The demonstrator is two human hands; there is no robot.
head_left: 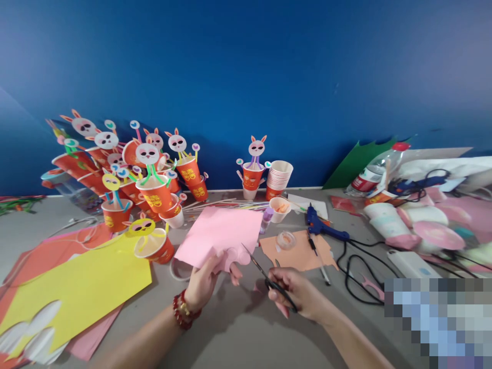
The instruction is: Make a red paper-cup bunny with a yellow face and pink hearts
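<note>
A pink paper sheet [221,231] is held up above the grey table by my left hand [209,279], its fingers and thumb pinching the lower edge, where rounded cuts show. In my right hand [294,294] is a pair of black-handled scissors [258,266]. The blades point up and left, and their tip is near the sheet's lower right edge. Behind the sheet stand a purple glue stick [266,220] and a cup with orange scraps [280,207]. A cut piece of orange paper [277,251] lies just to the right.
Rabbit-faced red cups [154,197] crowd the back left, with yellow paper [96,282] in front. At the back centre stand one rabbit cup [251,179] and stacked cups [279,177]. On the right are a blue glue gun [326,227], its black cable, a bottle [374,171] and pink-and-white cups [388,223].
</note>
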